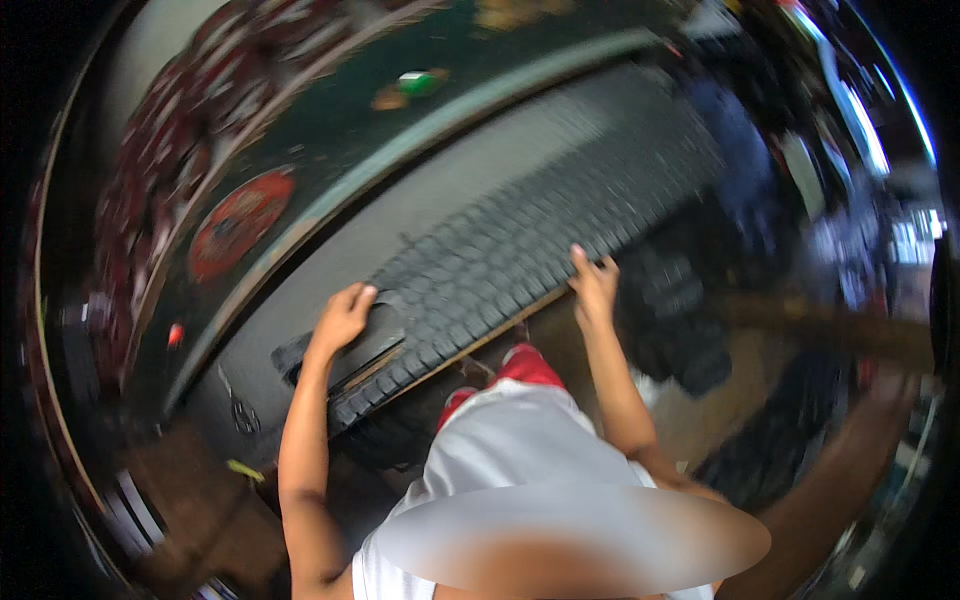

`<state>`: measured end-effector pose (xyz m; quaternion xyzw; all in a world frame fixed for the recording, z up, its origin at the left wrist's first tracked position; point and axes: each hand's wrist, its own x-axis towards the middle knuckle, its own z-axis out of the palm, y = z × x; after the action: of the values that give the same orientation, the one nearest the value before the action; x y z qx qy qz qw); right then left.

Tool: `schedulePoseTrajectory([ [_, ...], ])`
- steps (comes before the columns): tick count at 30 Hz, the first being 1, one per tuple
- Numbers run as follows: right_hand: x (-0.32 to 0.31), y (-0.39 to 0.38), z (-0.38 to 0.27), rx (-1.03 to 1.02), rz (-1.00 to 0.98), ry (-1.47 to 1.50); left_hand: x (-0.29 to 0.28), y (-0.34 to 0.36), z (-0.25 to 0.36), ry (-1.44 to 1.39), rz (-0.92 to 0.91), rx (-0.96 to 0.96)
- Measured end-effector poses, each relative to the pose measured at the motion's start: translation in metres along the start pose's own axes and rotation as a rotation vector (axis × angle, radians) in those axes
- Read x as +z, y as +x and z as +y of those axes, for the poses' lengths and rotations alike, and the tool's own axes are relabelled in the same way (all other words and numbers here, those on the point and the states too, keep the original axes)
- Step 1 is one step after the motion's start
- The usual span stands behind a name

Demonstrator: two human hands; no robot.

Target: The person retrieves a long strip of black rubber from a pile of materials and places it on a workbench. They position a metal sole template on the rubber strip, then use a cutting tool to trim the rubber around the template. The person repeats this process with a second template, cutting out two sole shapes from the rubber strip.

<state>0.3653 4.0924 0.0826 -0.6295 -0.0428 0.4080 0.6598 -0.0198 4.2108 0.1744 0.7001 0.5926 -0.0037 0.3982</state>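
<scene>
A long black tread strip with rows of raised blocks lies diagonally on a grey-topped bench, with its near side along the bench edge. My left hand grips dark rubber at the strip's left end, beside a notch where pale edging shows. My right hand is on the strip's near edge farther right, index finger raised along it; whether it grips is unclear. A dark metal hand tool lies on the bench left of my left hand. The picture is blurred.
A dark green board with a red round patch runs behind the bench, dark red objects beyond. Black rubber pieces are heaped below at right. A wooden beam and another person's bare arm are at far right.
</scene>
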Motion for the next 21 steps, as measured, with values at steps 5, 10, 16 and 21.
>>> schedulePoseTrajectory([
  [5, -0.013, 0.011, -0.003, 0.149, -0.044, -0.217, 0.001, -0.072, 0.026, 0.158, 0.270, 0.160],
  [10, -0.024, -0.034, 0.008, 0.041, -0.276, -0.153, 0.028, -0.166, 0.009, 0.251, 0.468, 0.243],
  [16, -0.021, -0.138, 0.056, 0.067, -0.375, -0.266, 0.078, -0.289, -0.082, 0.115, 0.543, -0.046],
  [21, 0.002, -0.200, 0.085, 0.053, -0.554, -0.426, 0.133, -0.385, -0.142, -0.064, 0.690, -0.329],
])
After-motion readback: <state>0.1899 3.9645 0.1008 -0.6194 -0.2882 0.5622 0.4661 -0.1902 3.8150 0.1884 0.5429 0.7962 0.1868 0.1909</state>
